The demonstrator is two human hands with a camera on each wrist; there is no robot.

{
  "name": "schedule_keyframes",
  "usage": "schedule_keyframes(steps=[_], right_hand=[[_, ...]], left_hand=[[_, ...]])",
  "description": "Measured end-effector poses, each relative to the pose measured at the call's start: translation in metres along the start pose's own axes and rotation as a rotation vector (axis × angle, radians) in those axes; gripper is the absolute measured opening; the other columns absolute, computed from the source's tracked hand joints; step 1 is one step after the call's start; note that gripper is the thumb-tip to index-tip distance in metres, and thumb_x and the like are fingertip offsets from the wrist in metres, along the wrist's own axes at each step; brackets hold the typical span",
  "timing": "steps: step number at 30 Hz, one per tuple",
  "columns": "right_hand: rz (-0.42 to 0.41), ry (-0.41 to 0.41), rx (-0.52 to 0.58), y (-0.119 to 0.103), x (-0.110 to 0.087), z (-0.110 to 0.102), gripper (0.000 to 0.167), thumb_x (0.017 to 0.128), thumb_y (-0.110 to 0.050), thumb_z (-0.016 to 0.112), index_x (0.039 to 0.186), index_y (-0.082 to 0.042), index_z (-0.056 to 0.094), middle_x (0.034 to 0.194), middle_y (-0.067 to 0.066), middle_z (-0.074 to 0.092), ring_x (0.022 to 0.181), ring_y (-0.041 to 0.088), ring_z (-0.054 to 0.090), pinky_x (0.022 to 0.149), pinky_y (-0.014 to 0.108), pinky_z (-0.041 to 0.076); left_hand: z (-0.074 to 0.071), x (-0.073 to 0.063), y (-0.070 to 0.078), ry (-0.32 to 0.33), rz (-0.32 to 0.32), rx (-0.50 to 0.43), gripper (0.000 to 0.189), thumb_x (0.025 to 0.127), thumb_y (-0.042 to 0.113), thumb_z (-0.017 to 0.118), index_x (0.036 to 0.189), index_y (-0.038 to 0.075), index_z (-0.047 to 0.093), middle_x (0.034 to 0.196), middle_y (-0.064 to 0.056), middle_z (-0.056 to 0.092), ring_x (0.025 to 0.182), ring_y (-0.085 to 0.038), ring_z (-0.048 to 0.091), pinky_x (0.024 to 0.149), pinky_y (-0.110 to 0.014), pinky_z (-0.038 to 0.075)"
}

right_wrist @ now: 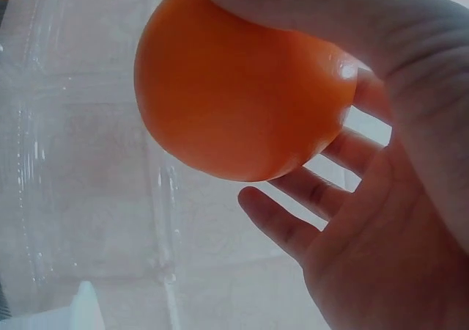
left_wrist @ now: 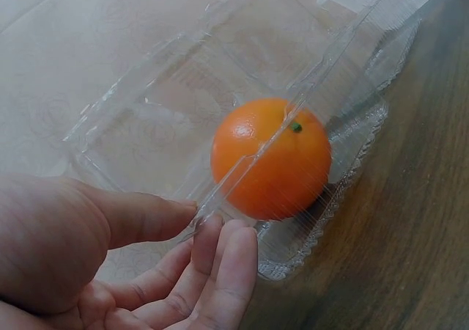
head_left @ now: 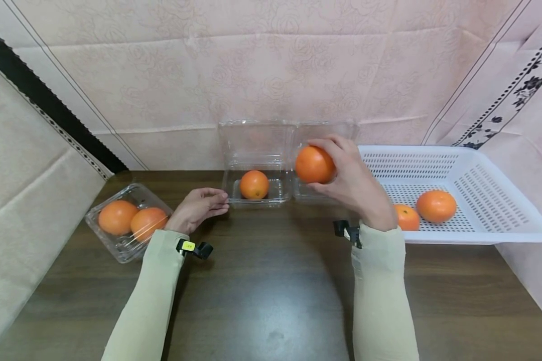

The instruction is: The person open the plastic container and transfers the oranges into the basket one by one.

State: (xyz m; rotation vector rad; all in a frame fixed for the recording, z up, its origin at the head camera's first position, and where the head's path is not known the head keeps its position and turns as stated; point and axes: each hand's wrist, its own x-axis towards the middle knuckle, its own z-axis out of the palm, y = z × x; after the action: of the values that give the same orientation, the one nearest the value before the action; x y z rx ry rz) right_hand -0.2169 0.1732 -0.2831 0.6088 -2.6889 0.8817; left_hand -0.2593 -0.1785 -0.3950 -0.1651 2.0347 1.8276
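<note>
My right hand (head_left: 350, 178) grips an orange (head_left: 315, 164) between thumb and fingers, above an open clear plastic clamshell box (head_left: 307, 193). In the right wrist view the fingers curve around the far side of this orange (right_wrist: 242, 88). My left hand (head_left: 200, 208) pinches the left edge of another open clear clamshell box (head_left: 275, 193), its lid standing up behind. One orange (head_left: 254, 185) lies in that box; the left wrist view shows its green stem end (left_wrist: 271, 158) and the thumb and fingers on the plastic rim. My right hand partly hides the right-hand box.
A white perforated basket (head_left: 497, 200) at the right holds two oranges, the nearer partly hidden by my wrist. At the left, a closed clear box (head_left: 128, 250) contains two oranges. A patterned cloth (head_left: 253, 75) hangs behind the brown wooden table (head_left: 271, 301).
</note>
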Motion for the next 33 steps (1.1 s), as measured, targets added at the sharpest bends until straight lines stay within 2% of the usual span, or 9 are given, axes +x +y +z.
schedule_keyframes(steps=[10,19,27,33], right_hand=[[0.038,0.01,0.012,0.003,-0.008,-0.011,0.076,0.078,-0.012,0.088,0.145,-0.017,0.052,0.147,0.007,0.046,0.128,0.032,0.046,0.105,0.062,0.05],[0.06,0.029,0.022,0.012,-0.015,-0.019,0.076,0.078,-0.009,0.088,0.145,-0.017,0.053,0.145,0.009,0.048,0.129,0.034,0.045,0.106,0.063,0.047],[0.13,0.015,0.035,0.014,-0.023,-0.027,0.079,0.079,-0.013,0.087,0.148,-0.024,0.05,0.148,0.005,0.045,0.128,0.032,0.045,0.105,0.064,0.048],[0.125,0.021,0.006,0.017,-0.026,-0.03,0.078,0.08,-0.016,0.087,0.148,-0.022,0.05,0.148,0.006,0.046,0.129,0.032,0.044,0.105,0.064,0.047]], left_hand=[[0.001,0.0,-0.001,0.0,0.015,-0.008,0.042,0.107,0.014,0.054,0.144,-0.004,0.046,0.136,-0.021,0.055,0.111,-0.022,0.067,0.096,-0.026,0.06],[0.001,0.0,-0.001,0.007,0.011,-0.004,0.039,0.106,0.016,0.055,0.14,-0.002,0.048,0.134,-0.02,0.056,0.115,-0.025,0.066,0.099,-0.028,0.059],[0.001,-0.001,-0.002,0.009,0.012,-0.001,0.037,0.106,0.016,0.056,0.138,-0.002,0.049,0.133,-0.02,0.057,0.116,-0.026,0.066,0.1,-0.029,0.059],[0.002,0.0,-0.001,0.008,0.016,-0.008,0.04,0.107,0.014,0.053,0.142,-0.005,0.047,0.136,-0.022,0.055,0.111,-0.022,0.067,0.098,-0.028,0.06]])
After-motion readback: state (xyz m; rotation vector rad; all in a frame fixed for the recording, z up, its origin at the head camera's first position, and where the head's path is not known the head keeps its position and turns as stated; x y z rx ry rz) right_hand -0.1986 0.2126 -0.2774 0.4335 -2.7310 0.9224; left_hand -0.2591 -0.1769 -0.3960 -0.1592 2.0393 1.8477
